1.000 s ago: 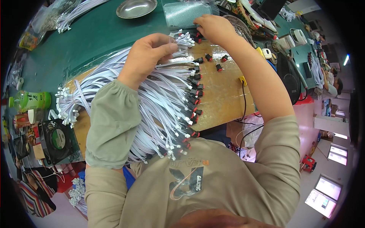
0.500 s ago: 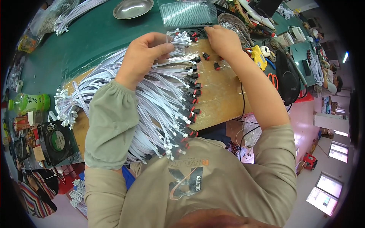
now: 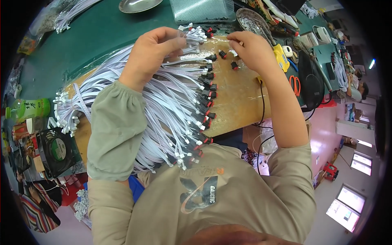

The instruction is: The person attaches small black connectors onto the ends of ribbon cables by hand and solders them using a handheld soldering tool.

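My left hand (image 3: 152,52) is over the far part of a large bundle of white flat cables (image 3: 163,100), its thumb and fingers closed together. Something clear shows at its fingertips, beside white connector ends (image 3: 197,34), but I cannot make out what it grips. To the right, my right hand (image 3: 256,51) hovers above the wooden board (image 3: 234,98) with thumb and forefinger pinched. Anything between them is too small to tell. Two loose black-and-red switches (image 3: 222,54) lie on the board between the hands. Similar black-and-red pieces (image 3: 209,94) line the cables' right ends.
A metal dish (image 3: 139,5), a perforated tray (image 3: 201,10) and a round bowl of small parts (image 3: 252,22) stand at the back. Right of the board are a yellow tool (image 3: 281,57) and red-handled scissors (image 3: 295,85). A fan (image 3: 57,149) and green bottle (image 3: 30,109) sit left.
My right hand has drawn back from the small black pieces at the board's far edge, toward me and slightly right. My left hand stays nearly in place. The view has shifted a little.
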The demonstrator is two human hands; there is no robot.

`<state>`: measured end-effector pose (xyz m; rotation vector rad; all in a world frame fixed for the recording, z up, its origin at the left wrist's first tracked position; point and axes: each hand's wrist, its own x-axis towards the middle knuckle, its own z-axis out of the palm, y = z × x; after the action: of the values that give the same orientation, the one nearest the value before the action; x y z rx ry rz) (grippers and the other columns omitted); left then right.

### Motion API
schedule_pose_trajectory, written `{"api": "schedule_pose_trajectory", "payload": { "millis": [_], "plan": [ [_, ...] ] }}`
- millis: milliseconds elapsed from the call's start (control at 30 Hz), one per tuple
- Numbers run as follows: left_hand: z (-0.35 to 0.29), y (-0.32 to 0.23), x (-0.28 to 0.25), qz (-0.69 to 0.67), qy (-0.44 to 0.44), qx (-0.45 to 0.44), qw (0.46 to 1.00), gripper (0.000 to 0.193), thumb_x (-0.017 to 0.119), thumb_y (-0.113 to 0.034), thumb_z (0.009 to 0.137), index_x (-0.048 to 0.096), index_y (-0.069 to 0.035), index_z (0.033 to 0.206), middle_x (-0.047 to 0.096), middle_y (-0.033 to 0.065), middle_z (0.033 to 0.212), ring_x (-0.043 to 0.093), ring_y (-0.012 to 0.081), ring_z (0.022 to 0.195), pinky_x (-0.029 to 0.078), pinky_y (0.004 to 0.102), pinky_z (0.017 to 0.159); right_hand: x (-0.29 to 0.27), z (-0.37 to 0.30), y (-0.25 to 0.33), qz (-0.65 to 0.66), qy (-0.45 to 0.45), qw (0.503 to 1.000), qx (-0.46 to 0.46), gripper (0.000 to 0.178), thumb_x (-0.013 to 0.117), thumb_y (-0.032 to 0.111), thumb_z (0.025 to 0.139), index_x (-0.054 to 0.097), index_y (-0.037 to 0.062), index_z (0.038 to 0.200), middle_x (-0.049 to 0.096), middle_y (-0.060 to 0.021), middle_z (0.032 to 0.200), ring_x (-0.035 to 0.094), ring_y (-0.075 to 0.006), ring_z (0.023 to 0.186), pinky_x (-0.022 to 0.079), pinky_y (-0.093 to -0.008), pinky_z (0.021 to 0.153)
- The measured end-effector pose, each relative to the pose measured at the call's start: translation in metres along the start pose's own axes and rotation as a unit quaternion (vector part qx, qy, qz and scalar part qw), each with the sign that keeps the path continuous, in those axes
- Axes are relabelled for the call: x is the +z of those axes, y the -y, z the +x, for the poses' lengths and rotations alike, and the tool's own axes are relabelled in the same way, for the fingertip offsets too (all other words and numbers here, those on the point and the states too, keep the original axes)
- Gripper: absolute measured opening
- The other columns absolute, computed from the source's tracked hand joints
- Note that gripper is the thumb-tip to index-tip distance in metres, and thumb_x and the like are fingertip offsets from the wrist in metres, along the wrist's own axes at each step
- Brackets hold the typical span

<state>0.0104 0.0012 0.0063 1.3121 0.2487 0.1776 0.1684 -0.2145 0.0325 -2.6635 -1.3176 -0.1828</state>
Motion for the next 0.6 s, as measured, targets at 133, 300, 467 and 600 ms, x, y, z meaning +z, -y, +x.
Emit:
{"api": "schedule_pose_trajectory", "payload": {
  "millis": [133, 300, 467, 600],
  "plan": [
    [-0.001, 0.000, 0.002, 0.018, 0.003, -0.004, 1.000, 0.020, 0.067, -0.013, 0.085, 0.063, -0.001, 0.100, 0.063, 0.0018, 0.088, 0.059, 0.0093, 0.076, 0.048, 0.0227, 0.071, 0.001, -0.021, 0.008, 0.152, 0.056, 0.987, -0.020, 0.026, 0.059, 0.022, 0.083, 0.067, 0.0112, 0.105, 0.067, -0.0106, 0.093, 0.062, -0.0309, 0.091, 0.049, -0.0402, 0.081],
    [-0.002, -0.002, 0.001, 0.003, 0.003, -0.001, 1.000, 0.021, 0.069, -0.011, 0.082, 0.063, 0.000, 0.100, 0.063, 0.0016, 0.088, 0.060, 0.0097, 0.078, 0.049, 0.0232, 0.071, 0.003, -0.023, 0.017, 0.188, 0.061, 0.980, 0.034, 0.028, 0.062, 0.018, 0.084, 0.063, 0.0091, 0.111, 0.065, -0.0111, 0.101, 0.063, -0.0260, 0.087, 0.049, -0.0355, 0.077],
    [-0.003, -0.003, 0.003, -0.003, 0.007, -0.002, 1.000, 0.027, 0.068, -0.011, 0.082, 0.063, 0.000, 0.106, 0.064, 0.0027, 0.092, 0.061, 0.0096, 0.080, 0.049, 0.0226, 0.073, 0.004, -0.019, 0.025, 0.551, 0.065, 0.819, 0.144, 0.026, 0.064, 0.012, 0.085, 0.063, 0.0044, 0.110, 0.064, -0.0021, 0.092, 0.059, -0.0112, 0.076, 0.047, -0.0245, 0.069],
    [-0.005, -0.005, 0.001, 0.000, 0.010, -0.009, 1.000, 0.027, 0.069, -0.013, 0.082, 0.064, 0.000, 0.105, 0.065, 0.0031, 0.092, 0.061, 0.0094, 0.081, 0.049, 0.0228, 0.074, 0.007, -0.015, 0.035, 0.662, 0.082, 0.735, 0.125, 0.025, 0.064, 0.011, 0.088, 0.061, 0.0018, 0.111, 0.061, 0.0008, 0.086, 0.055, -0.0063, 0.071, 0.043, -0.0203, 0.062]
  ]
}}
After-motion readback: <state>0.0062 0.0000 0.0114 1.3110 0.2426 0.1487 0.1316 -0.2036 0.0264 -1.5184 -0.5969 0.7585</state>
